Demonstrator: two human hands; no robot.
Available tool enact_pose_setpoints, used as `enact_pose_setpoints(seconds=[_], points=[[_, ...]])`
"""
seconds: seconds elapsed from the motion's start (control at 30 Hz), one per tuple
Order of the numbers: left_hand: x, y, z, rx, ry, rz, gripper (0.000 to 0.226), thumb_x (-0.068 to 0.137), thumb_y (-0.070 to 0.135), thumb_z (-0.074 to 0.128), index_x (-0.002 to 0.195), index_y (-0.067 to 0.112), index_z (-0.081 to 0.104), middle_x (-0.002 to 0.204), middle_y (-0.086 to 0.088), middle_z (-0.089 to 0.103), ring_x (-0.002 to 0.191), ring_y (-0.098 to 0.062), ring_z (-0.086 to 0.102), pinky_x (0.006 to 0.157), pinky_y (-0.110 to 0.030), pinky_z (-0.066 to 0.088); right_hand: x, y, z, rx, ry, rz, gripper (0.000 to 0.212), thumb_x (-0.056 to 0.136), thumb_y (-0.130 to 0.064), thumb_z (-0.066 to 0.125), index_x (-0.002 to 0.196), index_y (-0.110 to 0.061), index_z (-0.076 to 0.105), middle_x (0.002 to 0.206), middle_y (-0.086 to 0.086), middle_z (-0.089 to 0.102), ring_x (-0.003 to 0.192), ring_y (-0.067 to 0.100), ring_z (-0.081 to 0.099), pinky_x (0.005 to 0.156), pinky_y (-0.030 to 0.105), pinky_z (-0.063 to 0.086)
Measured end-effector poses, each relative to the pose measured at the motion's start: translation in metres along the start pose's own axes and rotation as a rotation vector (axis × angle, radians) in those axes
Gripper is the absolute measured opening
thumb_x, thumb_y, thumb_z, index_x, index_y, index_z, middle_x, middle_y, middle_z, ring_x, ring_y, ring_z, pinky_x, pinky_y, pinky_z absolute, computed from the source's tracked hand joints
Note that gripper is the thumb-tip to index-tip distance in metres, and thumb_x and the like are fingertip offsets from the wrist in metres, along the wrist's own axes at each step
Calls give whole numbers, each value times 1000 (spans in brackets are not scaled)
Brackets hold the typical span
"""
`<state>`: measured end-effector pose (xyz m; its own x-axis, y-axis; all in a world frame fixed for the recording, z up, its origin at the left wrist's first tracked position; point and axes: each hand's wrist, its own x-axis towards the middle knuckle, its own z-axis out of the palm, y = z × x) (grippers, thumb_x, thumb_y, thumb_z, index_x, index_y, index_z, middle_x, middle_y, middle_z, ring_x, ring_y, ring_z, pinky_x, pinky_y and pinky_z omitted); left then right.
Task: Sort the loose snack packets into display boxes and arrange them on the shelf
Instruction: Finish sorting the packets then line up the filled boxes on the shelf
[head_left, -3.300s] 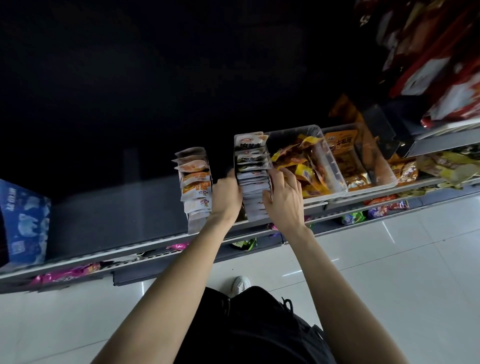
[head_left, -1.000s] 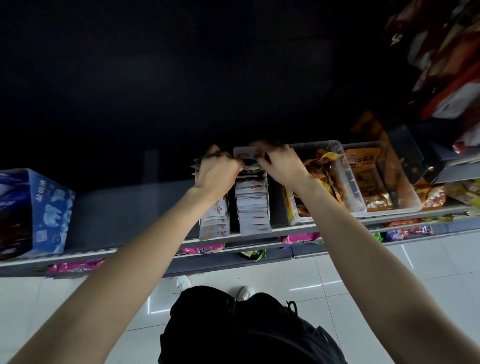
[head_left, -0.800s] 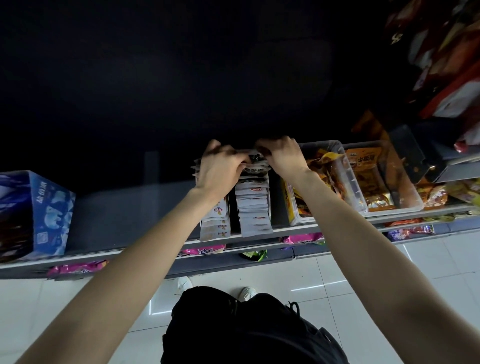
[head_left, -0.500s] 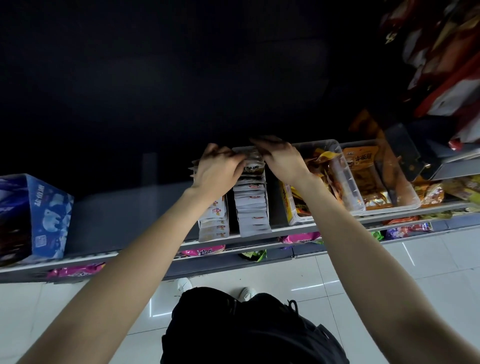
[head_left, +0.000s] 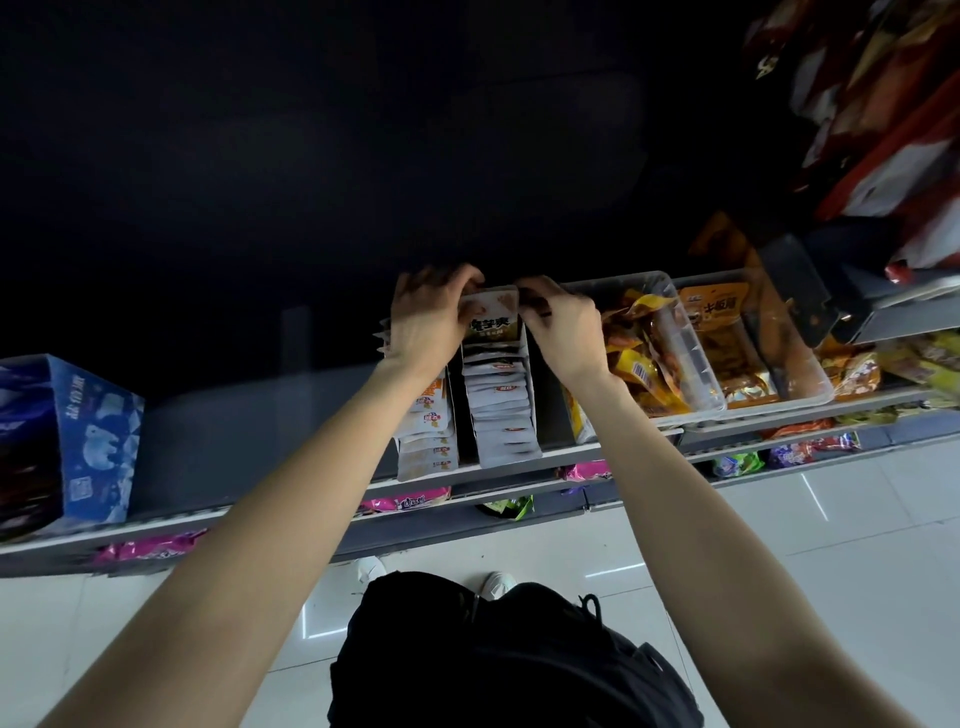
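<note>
1. left hand (head_left: 426, 322) and right hand (head_left: 563, 332) each pinch one side of a packet (head_left: 491, 322), fingers curled on its edges.
2. packet stands at the far end of the white box (head_left: 501, 410) on the shelf (head_left: 208, 415).
3. clear bin (head_left: 691, 358) just right of the box.

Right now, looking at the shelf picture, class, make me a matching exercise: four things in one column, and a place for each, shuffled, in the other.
Things:
1. blue box
2. raised white packet
3. clear tub of yellow packets
4. pink packet

Places:
A. on the lower ledge, under the packet rows
B. between the left hand and right hand
C. far left of the shelf
D. just right of the hands

Pairs: 1-C, 2-B, 3-D, 4-A
</note>
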<state>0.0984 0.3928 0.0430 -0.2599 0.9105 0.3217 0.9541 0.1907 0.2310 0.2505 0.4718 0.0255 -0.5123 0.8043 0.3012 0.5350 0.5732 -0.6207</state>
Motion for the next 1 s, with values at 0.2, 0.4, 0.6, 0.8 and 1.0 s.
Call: enact_pose_setpoints(seconds=[0.2, 0.4, 0.6, 0.8, 1.0], points=[[-36, -11, -20, -12, 159, 264, 6, 82, 17, 65, 86, 13, 64, 87, -4, 63, 79, -24, 62, 76, -36, 46, -51, 14, -15, 14, -84, -206, 24, 87, -9, 61, 112, -10, 62, 103, 5, 65, 91, 18, 64, 70, 30, 56], [-50, -4, -16, 46, -340, 221, 59, 88, 51, 56, 136, 18, 46, 135, -3, 53, 121, -23, 50, 106, -37, 30, -47, 10, -7, -107, -254, -181, 40, 84, -13, 60, 124, -12, 54, 117, 7, 60, 109, 25, 53, 82, 33, 49], [-36, 8, -1, 180, -251, 167, 49, 89, 30, 55, 133, 12, 44, 120, -8, 63, 110, -23, 59, 99, -31, 34, -25, -3, -2, -314, -304, -99, 35, 94, -25, 52, 127, -14, 50, 103, 13, 63, 97, 28, 60, 73, 33, 48], [-28, 10, -10, 98, -192, 146, 26, 97, 21, 46, 118, 13, 59, 98, -9, 70, 81, -27, 67, 63, -34, 48, -18, -5, -8, -244, -183, -113, 21, 95, -20, 53, 105, -11, 69, 94, 11, 70, 87, 29, 65, 71, 32, 47], [-15, 10, -17, 74, -116, 50, 35, 93, 29, 55, 125, 15, 51, 105, -12, 64, 97, -29, 62, 69, -39, 53, -15, -14, -14, 59, -74, 25, 30, 83, -7, 68, 111, -6, 57, 97, 7, 67, 81, 15, 67, 69, 21, 53]])
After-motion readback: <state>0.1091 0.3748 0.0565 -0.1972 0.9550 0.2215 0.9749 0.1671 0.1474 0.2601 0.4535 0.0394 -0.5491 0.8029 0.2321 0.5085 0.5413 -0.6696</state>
